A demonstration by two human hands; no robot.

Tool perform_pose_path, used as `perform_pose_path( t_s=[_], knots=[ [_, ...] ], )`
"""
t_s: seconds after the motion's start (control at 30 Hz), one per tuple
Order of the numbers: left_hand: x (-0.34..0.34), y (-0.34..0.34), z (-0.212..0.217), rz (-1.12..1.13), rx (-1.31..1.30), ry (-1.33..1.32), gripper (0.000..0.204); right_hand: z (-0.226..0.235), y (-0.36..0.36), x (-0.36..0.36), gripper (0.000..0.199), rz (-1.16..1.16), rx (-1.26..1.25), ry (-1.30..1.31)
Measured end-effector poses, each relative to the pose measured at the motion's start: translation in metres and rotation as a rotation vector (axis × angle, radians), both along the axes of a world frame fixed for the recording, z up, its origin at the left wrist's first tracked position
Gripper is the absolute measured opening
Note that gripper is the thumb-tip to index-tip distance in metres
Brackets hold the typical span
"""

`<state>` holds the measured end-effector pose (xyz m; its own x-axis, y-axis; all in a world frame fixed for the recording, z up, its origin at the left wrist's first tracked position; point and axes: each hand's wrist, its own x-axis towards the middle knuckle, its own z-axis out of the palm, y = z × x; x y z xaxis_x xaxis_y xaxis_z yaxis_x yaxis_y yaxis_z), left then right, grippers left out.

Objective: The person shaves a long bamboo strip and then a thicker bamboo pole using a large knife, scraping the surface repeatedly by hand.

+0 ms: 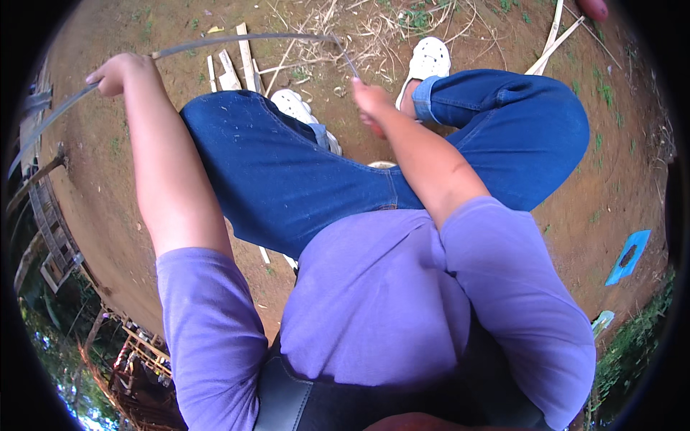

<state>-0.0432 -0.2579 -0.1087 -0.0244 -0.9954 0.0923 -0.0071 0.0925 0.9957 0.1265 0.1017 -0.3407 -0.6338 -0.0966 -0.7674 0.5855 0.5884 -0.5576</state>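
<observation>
Out at the far left, my left hand (123, 74) is closed round a long, thin, bowed bamboo strip (237, 41). One end of the strip runs past my hand to the left rim; the other arches across the ground in front of me. My right hand (372, 99), in front of my lap, grips a knife (346, 57). Its narrow blade points forward and left, its tip at the strip's far end; whether it cuts in, I cannot tell. A bit of reddish handle shows below the fist, while the fingers hide the rest.
I sit low with knees spread, feet in white clogs (431, 59). Pale shavings (374, 32) and split pieces (246, 57) litter the dirt ahead. More slats (555, 44) lie at the far right. A blue scrap (627, 257) lies right; wooden structures (54, 223) stand left.
</observation>
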Motion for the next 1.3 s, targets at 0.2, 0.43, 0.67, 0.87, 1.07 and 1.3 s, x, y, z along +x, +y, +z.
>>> perform_pose_path(
  t_s=[0.2,0.43,0.67,0.87,1.07,1.3],
  knots=[
    [0.001,-0.002,0.0,-0.027,-0.02,-0.059,0.054,0.039,-0.027,-0.006,0.065,-0.07,-0.108,-0.078],
    [-0.005,-0.011,-0.009,0.034,-0.071,-0.098,0.051,-0.003,-0.013,0.002,0.065,-0.043,0.044,0.072],
    [-0.004,-0.021,-0.01,0.041,-0.159,-0.154,0.047,0.051,-0.031,-0.011,0.065,-0.006,-0.054,-0.047],
    [-0.01,0.006,0.001,-0.005,-0.08,-0.119,0.047,-0.006,-0.01,0.004,0.063,-0.083,0.003,0.063],
    [-0.004,-0.003,-0.005,-0.008,-0.125,-0.185,0.047,0.025,-0.022,-0.009,0.063,-0.095,0.005,-0.096],
    [-0.014,0.012,0.003,-0.066,-0.065,-0.132,0.046,-0.014,-0.022,0.005,0.064,-0.027,0.031,0.209]
  ],
)
